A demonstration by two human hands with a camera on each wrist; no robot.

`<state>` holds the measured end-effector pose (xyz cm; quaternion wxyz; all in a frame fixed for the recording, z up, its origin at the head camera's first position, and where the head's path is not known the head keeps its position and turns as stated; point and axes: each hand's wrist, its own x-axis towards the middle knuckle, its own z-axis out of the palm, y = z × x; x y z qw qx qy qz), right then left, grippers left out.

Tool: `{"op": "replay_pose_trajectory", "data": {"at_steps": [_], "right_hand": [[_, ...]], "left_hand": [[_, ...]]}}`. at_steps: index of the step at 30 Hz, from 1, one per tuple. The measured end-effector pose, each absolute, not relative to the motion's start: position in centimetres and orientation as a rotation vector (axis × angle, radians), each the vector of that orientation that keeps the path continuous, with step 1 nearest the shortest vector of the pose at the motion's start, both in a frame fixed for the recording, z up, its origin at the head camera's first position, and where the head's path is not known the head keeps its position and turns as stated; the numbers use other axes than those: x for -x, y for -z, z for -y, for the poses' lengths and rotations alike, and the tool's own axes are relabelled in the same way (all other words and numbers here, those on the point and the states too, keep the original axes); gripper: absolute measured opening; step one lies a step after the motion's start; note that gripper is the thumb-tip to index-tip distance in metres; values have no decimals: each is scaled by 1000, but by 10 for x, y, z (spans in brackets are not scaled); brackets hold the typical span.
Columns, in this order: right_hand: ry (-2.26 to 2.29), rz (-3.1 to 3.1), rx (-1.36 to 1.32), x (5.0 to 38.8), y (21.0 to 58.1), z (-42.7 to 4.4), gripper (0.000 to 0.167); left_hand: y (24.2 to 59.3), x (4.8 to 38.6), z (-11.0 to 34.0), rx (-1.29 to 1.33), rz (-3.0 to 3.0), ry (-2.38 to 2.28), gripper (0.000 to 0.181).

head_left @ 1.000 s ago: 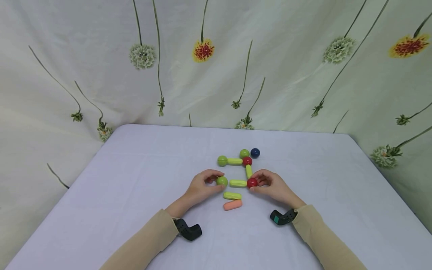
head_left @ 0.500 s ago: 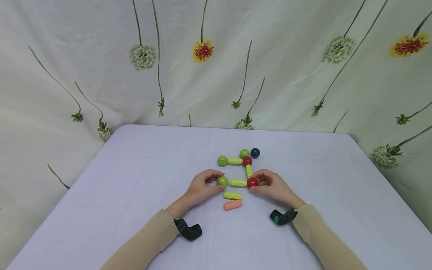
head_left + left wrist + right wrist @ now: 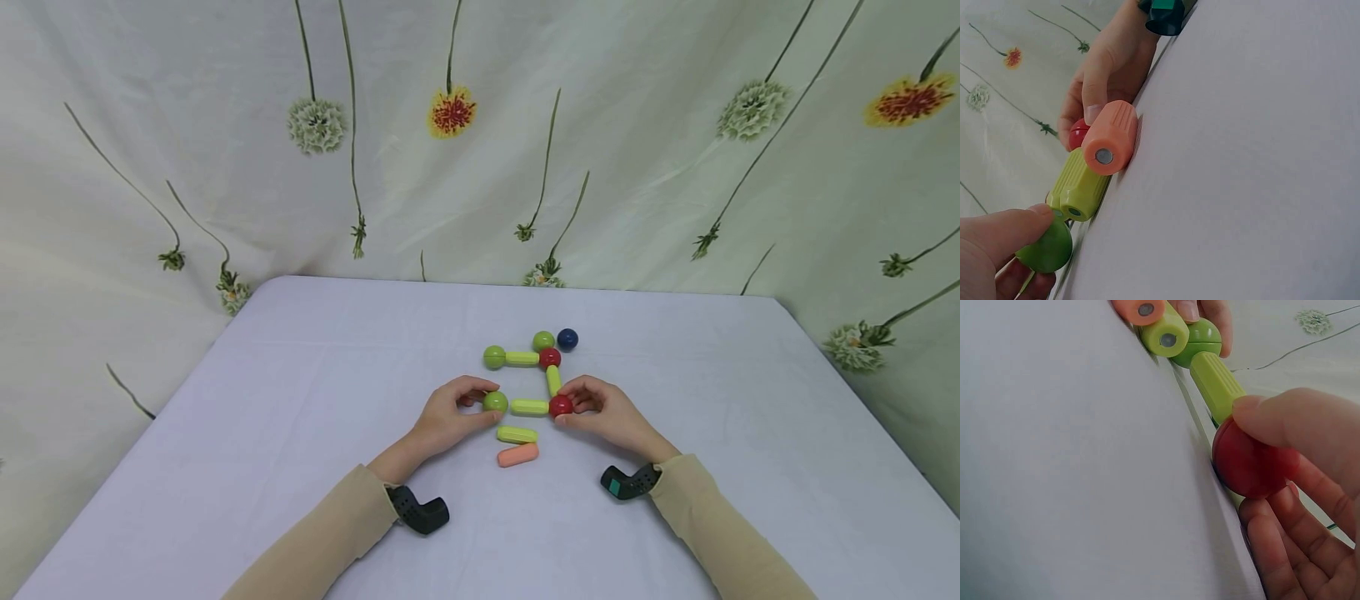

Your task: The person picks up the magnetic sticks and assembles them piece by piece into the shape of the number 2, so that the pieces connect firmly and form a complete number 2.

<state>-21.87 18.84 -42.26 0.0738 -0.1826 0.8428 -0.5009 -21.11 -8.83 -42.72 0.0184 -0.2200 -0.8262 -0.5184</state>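
My left hand (image 3: 444, 418) pinches a green ball (image 3: 495, 402) between thumb and fingers. To its right a yellow-green magnetic rod (image 3: 529, 407) lies on the table, with at most a narrow gap between them. The rod's other end meets a red ball (image 3: 561, 406), which my right hand (image 3: 611, 421) holds by thumb and fingers. Another yellow-green rod (image 3: 553, 381) runs from that ball away to a second red ball (image 3: 550, 358). In the left wrist view, the thumb presses on the green ball (image 3: 1049, 249); the right wrist view shows the held red ball (image 3: 1250, 459) up close.
A loose yellow-green rod (image 3: 517, 435) and an orange rod (image 3: 517, 455) lie nearer me. Farther back, a rod (image 3: 522, 359) joins a green ball (image 3: 494, 357) to the far red ball. Another green ball (image 3: 543, 341) and a dark blue ball (image 3: 567, 339) sit behind.
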Motion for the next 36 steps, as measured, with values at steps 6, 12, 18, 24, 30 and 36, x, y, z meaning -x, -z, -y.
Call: {"op": "replay_pose_trajectory", "data": {"at_steps": [6,12,18,24,30,36], "right_hand": [[1501,-2528,547,218,423,-188,38],[1503,-2533,551,218,423,-188,38],[1506,-2531,534,218,422,-188,37],[1507,-2530,548,218,422,-188,37],[1500,-2537,537,218,423,-188,37],[1503,-2532,538,218,422,-188,37]], "left_hand": [[426,211,88,696,2561,1597,36],[427,211,89,698,2560,1593,36],[427,211,88,697,2560,1609,36],[427,211,89,699,2560,1609,36],[427,211,89,692,2564,1617,36],[428,211,88,684,2569,1619,36]]}}
